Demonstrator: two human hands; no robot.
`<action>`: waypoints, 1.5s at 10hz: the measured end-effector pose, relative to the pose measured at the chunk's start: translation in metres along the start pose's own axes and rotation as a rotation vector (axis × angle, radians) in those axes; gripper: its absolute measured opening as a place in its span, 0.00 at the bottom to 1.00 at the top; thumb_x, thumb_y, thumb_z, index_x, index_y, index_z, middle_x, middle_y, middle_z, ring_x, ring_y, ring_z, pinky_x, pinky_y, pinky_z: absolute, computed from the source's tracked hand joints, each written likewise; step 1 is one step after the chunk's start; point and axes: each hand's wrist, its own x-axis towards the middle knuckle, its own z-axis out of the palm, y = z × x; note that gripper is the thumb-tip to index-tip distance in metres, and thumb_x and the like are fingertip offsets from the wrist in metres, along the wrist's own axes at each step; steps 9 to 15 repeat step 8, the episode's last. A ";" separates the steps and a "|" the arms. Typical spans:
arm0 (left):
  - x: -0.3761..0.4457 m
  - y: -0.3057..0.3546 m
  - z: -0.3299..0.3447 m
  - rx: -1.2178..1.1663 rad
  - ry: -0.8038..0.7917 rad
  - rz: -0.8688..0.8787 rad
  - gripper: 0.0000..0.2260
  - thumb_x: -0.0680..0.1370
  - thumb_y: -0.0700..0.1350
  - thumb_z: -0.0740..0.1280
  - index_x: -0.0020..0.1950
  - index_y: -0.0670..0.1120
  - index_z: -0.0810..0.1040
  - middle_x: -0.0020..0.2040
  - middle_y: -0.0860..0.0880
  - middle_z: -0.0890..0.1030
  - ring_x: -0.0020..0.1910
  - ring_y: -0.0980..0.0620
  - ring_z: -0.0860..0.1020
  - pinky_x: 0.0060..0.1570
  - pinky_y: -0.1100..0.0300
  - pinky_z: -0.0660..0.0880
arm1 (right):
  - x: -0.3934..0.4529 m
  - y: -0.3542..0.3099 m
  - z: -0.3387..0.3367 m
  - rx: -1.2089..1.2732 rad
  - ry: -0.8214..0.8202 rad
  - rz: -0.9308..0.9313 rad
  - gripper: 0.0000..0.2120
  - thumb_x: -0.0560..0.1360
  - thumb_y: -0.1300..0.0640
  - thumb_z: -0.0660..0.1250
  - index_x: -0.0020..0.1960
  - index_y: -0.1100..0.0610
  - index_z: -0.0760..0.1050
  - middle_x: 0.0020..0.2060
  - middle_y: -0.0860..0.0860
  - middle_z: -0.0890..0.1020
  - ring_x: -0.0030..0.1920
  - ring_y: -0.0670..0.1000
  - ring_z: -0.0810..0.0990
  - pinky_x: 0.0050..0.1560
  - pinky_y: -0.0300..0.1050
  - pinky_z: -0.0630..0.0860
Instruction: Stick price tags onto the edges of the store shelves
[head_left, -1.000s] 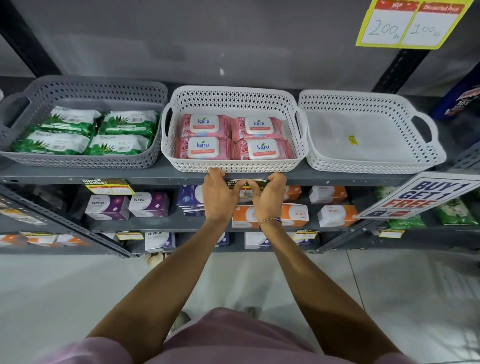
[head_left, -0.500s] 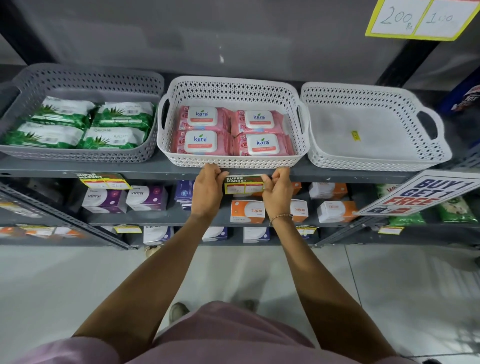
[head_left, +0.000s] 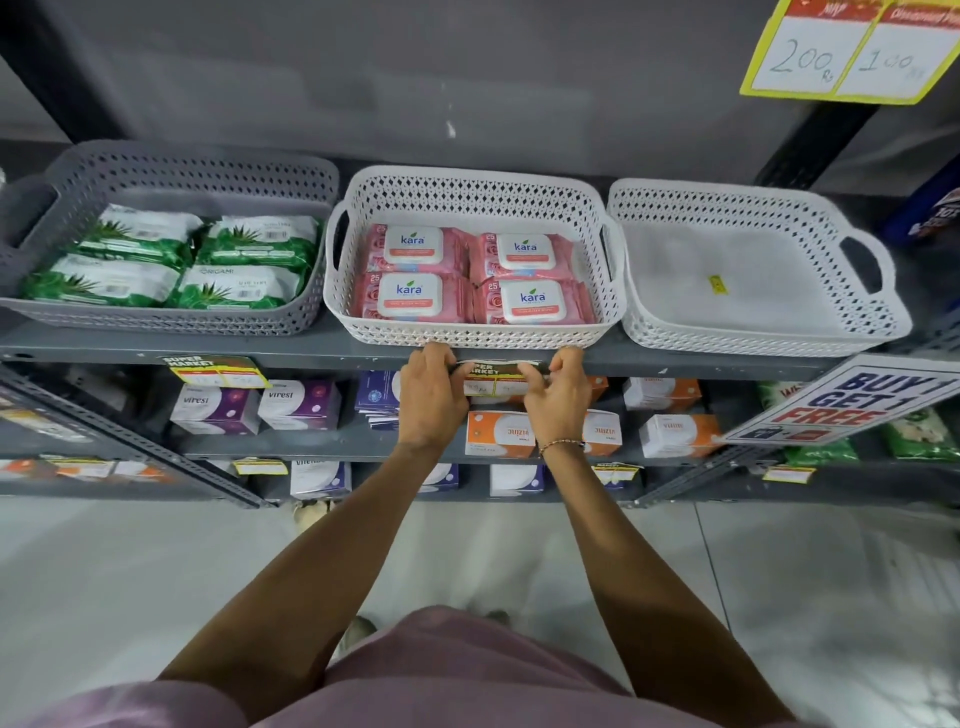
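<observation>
Tag (head_left: 496, 383) held against the shelf edge (head_left: 675, 366), directly below the middle basket (head_left: 472, 332) of pink wipes (head_left: 470, 275). Pinched at its left end by the left hand (head_left: 428, 400) and at its right end by the right hand (head_left: 556, 402), fingers of each grip closed on the tag, thumbs on its face. Judged to be mid-stick: pressed to the edge but not yet let go, and whether fully bonded cannot be told. Off to the left of the grip, under the grey basket (head_left: 156, 325) of green packs, another tag (head_left: 218, 370) already stuck on. Off to the right, under the empty basket (head_left: 753, 343), bare edge with no tag, likely left to do. Below the grip, lower shelves already carrying small yellow tags (head_left: 260, 466). Probably about midway along this shelf.
</observation>
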 end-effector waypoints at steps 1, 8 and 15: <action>0.000 0.002 -0.004 0.018 -0.016 0.022 0.06 0.78 0.41 0.64 0.44 0.40 0.69 0.39 0.43 0.72 0.39 0.44 0.69 0.39 0.46 0.69 | 0.003 -0.001 -0.004 -0.010 0.002 0.006 0.17 0.72 0.62 0.71 0.38 0.58 0.61 0.27 0.51 0.65 0.30 0.52 0.65 0.34 0.24 0.65; -0.005 0.000 -0.071 0.189 0.145 0.412 0.09 0.80 0.40 0.60 0.58 0.39 0.72 0.52 0.40 0.78 0.51 0.42 0.73 0.55 0.49 0.69 | -0.040 -0.062 0.013 -0.348 0.070 -0.420 0.15 0.79 0.57 0.53 0.62 0.62 0.71 0.64 0.60 0.74 0.65 0.58 0.71 0.67 0.54 0.68; -0.005 0.000 -0.071 0.189 0.145 0.412 0.09 0.80 0.40 0.60 0.58 0.39 0.72 0.52 0.40 0.78 0.51 0.42 0.73 0.55 0.49 0.69 | -0.040 -0.062 0.013 -0.348 0.070 -0.420 0.15 0.79 0.57 0.53 0.62 0.62 0.71 0.64 0.60 0.74 0.65 0.58 0.71 0.67 0.54 0.68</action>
